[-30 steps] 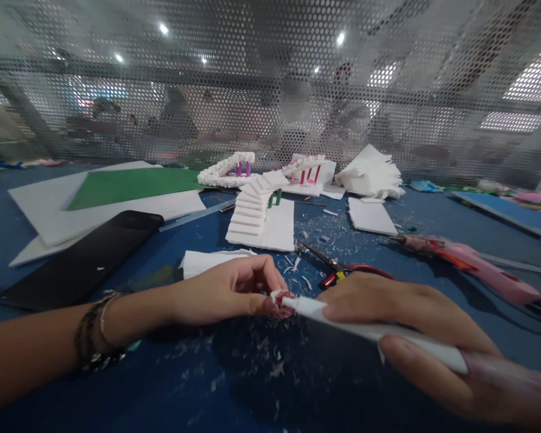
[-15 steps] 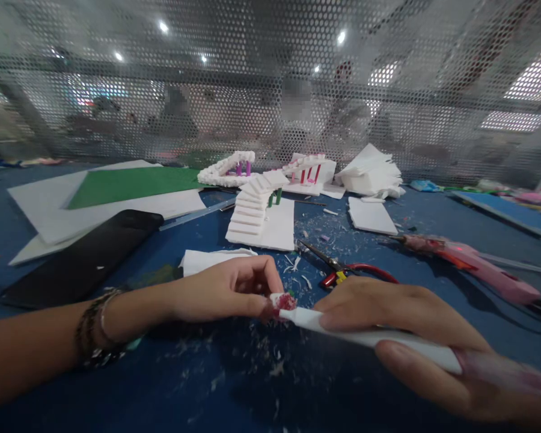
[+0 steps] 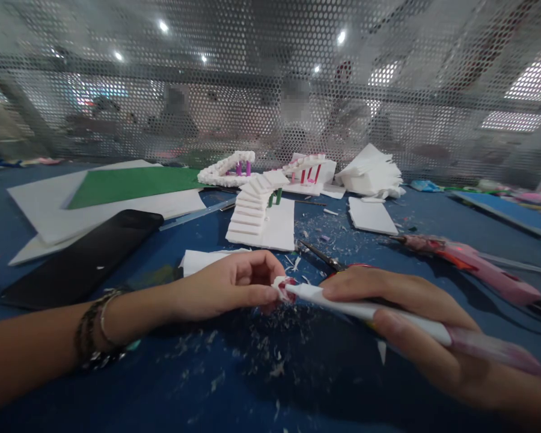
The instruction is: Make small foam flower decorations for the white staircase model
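My left hand (image 3: pixel 234 285) pinches a small white piece with dark red on its face (image 3: pixel 281 288) between thumb and fingertips. Its exact kind is too small to make out. In my right hand (image 3: pixel 401 319) is a slim white pen (image 3: pixel 356 308) with a pinkish, see-through rear end. The pen lies almost level, and its tapered tip meets the red part of the piece. Red-handled pliers or cutters (image 3: pixel 327 258) lie just beyond my right hand, which partly hides them. A folded white sheet (image 3: pixel 202 260) is behind my left hand.
White model stairs (image 3: pixel 247 213) stand ahead on a white board. Left are a black phone (image 3: pixel 88 258) and green sheet (image 3: pixel 139 185); right is a pink glue gun (image 3: pixel 478 264). White scraps litter the blue table (image 3: pixel 184 397). A perforated metal screen (image 3: pixel 252 78) rises behind.
The pen tip and the small piece have both risen slightly, and the piece looks turned in my left fingers. My right hand has shifted a little, covering more of the red handles.
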`<move>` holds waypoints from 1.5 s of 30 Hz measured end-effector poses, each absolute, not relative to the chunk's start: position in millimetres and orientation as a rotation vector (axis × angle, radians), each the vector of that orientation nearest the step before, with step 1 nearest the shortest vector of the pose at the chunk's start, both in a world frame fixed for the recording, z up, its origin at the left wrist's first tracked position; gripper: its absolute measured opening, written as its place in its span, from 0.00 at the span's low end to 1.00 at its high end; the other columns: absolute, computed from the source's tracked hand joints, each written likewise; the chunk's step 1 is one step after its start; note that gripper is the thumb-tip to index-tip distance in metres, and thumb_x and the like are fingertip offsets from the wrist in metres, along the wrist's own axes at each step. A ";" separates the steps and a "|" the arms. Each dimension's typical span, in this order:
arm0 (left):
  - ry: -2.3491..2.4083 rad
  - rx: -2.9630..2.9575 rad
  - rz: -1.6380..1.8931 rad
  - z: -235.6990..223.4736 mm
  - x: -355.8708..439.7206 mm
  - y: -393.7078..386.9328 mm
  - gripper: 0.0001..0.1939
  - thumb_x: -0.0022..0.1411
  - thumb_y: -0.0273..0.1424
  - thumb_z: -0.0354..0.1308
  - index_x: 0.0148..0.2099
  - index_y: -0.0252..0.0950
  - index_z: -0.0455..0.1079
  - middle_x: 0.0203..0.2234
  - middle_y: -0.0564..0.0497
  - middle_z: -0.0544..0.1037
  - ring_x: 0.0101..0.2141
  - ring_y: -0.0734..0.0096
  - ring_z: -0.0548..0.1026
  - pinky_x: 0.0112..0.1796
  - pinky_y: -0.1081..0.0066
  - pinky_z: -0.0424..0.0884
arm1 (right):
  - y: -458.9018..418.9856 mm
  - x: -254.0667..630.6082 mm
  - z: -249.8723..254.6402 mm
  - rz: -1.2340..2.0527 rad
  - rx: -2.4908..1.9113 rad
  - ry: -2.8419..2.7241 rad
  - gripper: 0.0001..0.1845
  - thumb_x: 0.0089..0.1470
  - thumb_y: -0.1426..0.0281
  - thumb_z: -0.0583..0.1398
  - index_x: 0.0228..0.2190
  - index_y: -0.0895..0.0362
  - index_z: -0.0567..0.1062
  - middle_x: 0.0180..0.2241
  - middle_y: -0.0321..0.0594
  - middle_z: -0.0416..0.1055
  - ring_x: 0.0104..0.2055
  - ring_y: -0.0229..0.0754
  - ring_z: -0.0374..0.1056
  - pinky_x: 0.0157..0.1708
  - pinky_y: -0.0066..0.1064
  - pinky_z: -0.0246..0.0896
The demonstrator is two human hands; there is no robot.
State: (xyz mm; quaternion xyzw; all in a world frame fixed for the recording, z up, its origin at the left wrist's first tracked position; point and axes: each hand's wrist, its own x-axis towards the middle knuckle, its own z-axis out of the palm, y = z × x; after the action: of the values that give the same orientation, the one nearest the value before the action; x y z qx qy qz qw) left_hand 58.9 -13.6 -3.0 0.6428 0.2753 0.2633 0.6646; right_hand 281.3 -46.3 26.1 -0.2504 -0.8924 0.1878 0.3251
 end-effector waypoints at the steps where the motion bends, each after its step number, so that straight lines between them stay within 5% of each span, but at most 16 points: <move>1: 0.628 1.465 0.589 -3.3 58.8 -13.3 0.02 0.53 0.24 0.52 0.31 0.34 0.61 0.23 0.57 0.68 0.24 0.81 0.65 0.27 0.78 0.60 | -46.2 281.9 27.0 0.499 -0.676 -2.332 0.14 0.49 0.77 0.51 0.38 0.52 0.69 0.34 0.34 0.73 0.36 0.34 0.69 0.33 0.20 0.65; 8: 0.820 1.636 0.619 -3.1 63.3 -16.1 0.01 0.53 0.25 0.48 0.30 0.35 0.59 0.21 0.57 0.66 0.22 0.80 0.65 0.24 0.77 0.61 | -44.1 276.5 19.2 0.533 -0.690 -2.295 0.13 0.50 0.76 0.51 0.36 0.54 0.70 0.33 0.36 0.73 0.34 0.35 0.69 0.32 0.21 0.64; 12: 1.285 1.941 1.144 3.9 67.8 -31.6 0.02 0.55 0.26 0.44 0.33 0.37 0.56 0.22 0.57 0.61 0.20 0.78 0.61 0.21 0.76 0.60 | -39.2 273.8 7.4 0.508 -0.861 -2.114 0.12 0.53 0.73 0.49 0.35 0.57 0.71 0.33 0.38 0.72 0.34 0.34 0.68 0.33 0.22 0.62; 16: 0.851 2.513 1.309 1.5 74.4 -47.0 0.08 0.51 0.21 0.48 0.32 0.38 0.55 0.29 0.54 0.60 0.30 0.74 0.62 0.31 0.73 0.61 | -31.9 276.2 0.9 0.587 -0.917 -2.010 0.12 0.54 0.72 0.49 0.36 0.61 0.71 0.34 0.39 0.71 0.35 0.33 0.66 0.35 0.23 0.60; 28: 0.729 2.690 0.677 -12.7 87.8 -60.1 0.05 0.56 0.23 0.45 0.35 0.37 0.57 0.33 0.52 0.61 0.36 0.72 0.62 0.36 0.72 0.61 | -26.7 281.4 -6.1 0.777 -0.803 -1.886 0.13 0.55 0.70 0.48 0.35 0.63 0.70 0.30 0.38 0.68 0.30 0.32 0.64 0.30 0.24 0.60; 45: 0.715 2.641 0.305 -0.7 81.9 -63.3 0.04 0.54 0.25 0.47 0.30 0.35 0.63 0.21 0.54 0.68 0.22 0.76 0.64 0.25 0.77 0.58 | -32.6 277.1 6.9 0.872 -0.910 -1.840 0.12 0.53 0.69 0.49 0.32 0.61 0.70 0.26 0.37 0.68 0.28 0.33 0.66 0.28 0.25 0.62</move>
State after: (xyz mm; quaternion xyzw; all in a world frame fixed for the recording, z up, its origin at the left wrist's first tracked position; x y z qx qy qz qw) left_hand 81.9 -63.3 -0.7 0.9413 0.2547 0.1088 0.1931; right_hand 277.1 -32.6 6.9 -0.3663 -0.7409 0.3509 0.4402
